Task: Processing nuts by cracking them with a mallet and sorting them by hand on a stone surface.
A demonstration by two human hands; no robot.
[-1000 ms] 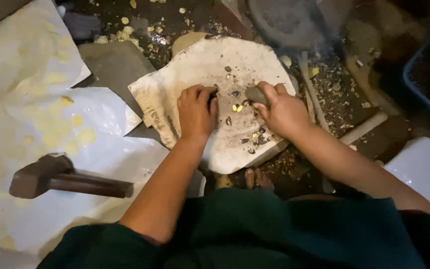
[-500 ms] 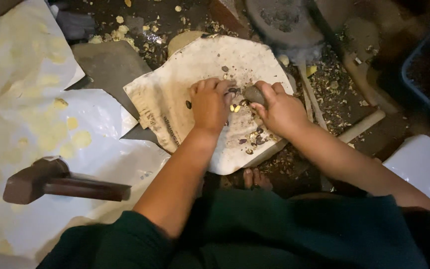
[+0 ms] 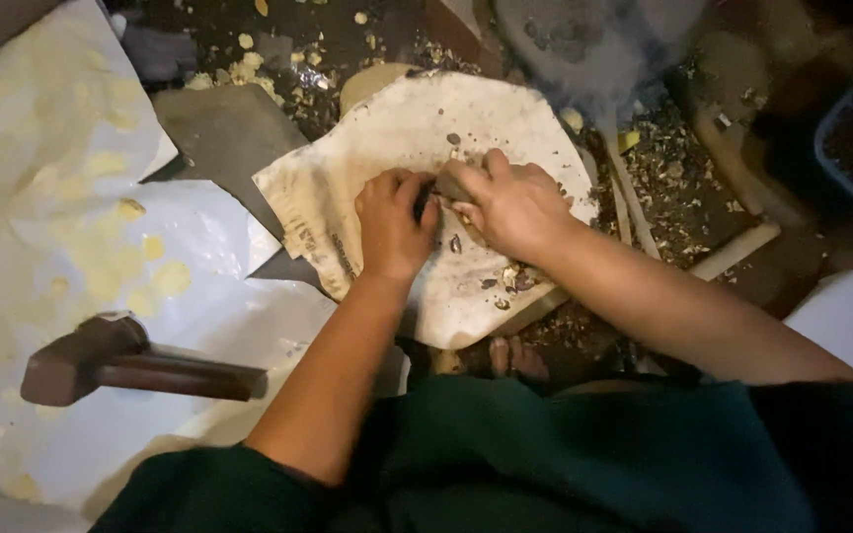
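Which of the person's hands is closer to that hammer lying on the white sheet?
The left hand. It rests on the cloth, up and to the right of the hammer. The right hand sits farther right, beyond the left hand.

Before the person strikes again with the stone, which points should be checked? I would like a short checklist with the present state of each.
1. Right hand grips the small grey stone: ok, fingers wrap it.
2. Left hand holds a dark piece at its fingertips: cannot tell, the piece is mostly hidden.
3. Left fingertips are apart from the stone: not ok, the two hands meet closely.
4. White cloth lies flat on its support: ok, though its edges curl.
5. Loose shell bits stay on the cloth: ok, they lie near the right wrist.
6. Hammer is out of the way: ok, it rests on the white sheet to the left.
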